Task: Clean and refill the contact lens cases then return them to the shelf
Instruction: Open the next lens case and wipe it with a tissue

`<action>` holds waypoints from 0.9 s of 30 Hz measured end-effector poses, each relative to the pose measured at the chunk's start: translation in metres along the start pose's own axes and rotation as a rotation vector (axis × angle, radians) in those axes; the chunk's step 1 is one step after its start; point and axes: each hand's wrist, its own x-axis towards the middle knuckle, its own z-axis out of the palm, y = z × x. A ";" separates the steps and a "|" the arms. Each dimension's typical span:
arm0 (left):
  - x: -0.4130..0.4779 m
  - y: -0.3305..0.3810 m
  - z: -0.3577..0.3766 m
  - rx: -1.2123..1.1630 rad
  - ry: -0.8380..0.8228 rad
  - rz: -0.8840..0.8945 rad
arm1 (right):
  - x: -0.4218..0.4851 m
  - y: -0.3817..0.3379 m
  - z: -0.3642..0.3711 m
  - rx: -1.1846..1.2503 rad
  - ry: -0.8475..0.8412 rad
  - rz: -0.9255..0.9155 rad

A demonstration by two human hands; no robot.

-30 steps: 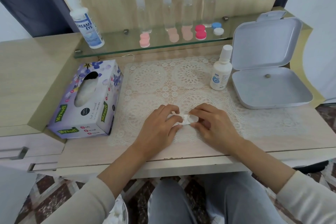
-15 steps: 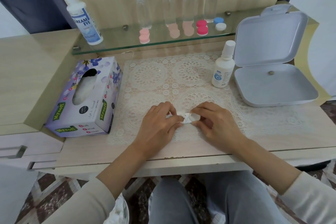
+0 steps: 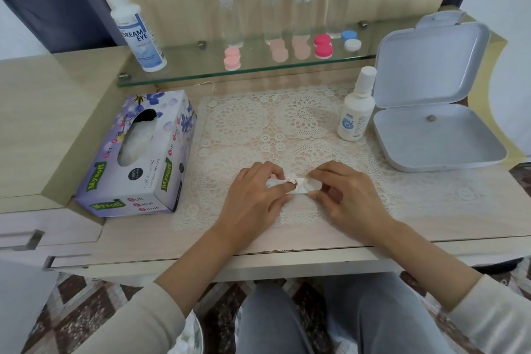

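On the lace mat, my left hand pinches a crumpled white tissue and pushes it against a white contact lens case. My right hand holds that case between thumb and fingers; most of it is hidden. On the glass shelf lie several more cases: a pink one, two pale peach ones, a red one and a blue-and-white one. A small white solution bottle stands on the mat's right side.
A purple tissue box lies left of the mat. An open grey hinged box sits at the right. A large Dream Eye bottle and several clear bottles stand on the shelf. The table edge runs just below my wrists.
The tissue has bunched up more against the case and my fingers have shifted a little; both hands stay in the same spot on the mat.
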 end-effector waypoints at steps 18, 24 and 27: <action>0.000 0.004 -0.003 -0.163 0.011 -0.027 | 0.000 -0.004 0.000 -0.032 -0.054 0.044; 0.005 0.010 -0.012 -0.349 0.201 -0.226 | -0.001 -0.005 -0.002 0.036 -0.059 0.080; 0.010 0.017 -0.023 -0.564 0.242 -0.443 | 0.000 -0.008 -0.006 0.119 -0.045 0.105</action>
